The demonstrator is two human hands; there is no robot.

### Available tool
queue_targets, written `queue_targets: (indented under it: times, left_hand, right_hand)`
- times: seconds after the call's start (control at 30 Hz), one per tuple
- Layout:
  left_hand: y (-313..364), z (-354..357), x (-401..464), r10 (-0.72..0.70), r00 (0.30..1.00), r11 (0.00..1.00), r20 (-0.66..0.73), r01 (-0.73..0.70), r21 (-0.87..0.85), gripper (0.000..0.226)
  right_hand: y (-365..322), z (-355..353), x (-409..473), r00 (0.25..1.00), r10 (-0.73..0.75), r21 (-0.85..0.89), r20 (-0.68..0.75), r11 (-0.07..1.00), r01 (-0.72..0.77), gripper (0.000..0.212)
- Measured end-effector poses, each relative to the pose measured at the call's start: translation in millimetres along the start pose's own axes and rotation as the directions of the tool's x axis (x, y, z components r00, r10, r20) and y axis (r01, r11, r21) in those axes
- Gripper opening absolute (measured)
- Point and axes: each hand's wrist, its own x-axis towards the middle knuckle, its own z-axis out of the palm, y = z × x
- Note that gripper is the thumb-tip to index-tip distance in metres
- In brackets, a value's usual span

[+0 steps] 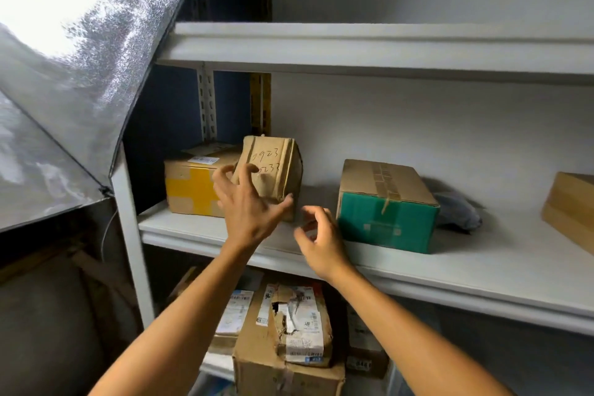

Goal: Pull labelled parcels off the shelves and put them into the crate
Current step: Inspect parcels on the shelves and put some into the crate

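now mid-reach at the middle shelf [225,236]. left hand [249,202] on the small brown parcel [273,170], fingers spread over its near face, thumb hooked at the lower right corner; touching and starting to wrap, grip not closed yet. parcel tilted, leaning back toward the yellow-taped box [193,186] just left of the hand, scrawled digits on the face under the fingertips. right hand [318,235] just right of and below the left, fingers loosely curled, holding nothing, apart from the parcel. hands close but not joined.

to do it well: bring the right hand onto the parcel's free right side, clamp from both sides, draw straight out toward the body, keep clear of the green box [385,215] just right of the right hand. soft, dented card likely to crumple under a hard squeeze. crate not in view; presumably below or behind.

both forearms raised, angled up and inward, wrists slightly cocked back.
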Motion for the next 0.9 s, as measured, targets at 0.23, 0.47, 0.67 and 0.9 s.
queue_targets:
  times: [0.23,0.47,0.67,0.9]
  left_hand:
    - [-15,-31,4,-0.025,0.978,0.995,0.205,0.043,-0.087,0.081]
    - [-12,-62,18,-0.210,0.959,0.871,0.191,0.272,-0.410,0.066]
    - [-4,-97,15,-0.504,0.522,0.312,0.688,0.853,-0.419,0.044]
    - [-38,-116,7,-0.266,0.303,0.135,0.915,0.952,-0.276,0.076]
  right_hand:
    - [-26,2,16,0.912,0.354,0.285,0.205,0.870,-0.402,0.089]
    - [-25,12,20,0.937,0.243,0.455,0.250,0.825,-0.335,0.110]
    - [-38,11,15,0.964,0.031,0.629,0.263,0.753,-0.196,0.111]
    - [-36,-6,9,0.968,-0.106,0.371,0.226,0.929,0.015,0.115]
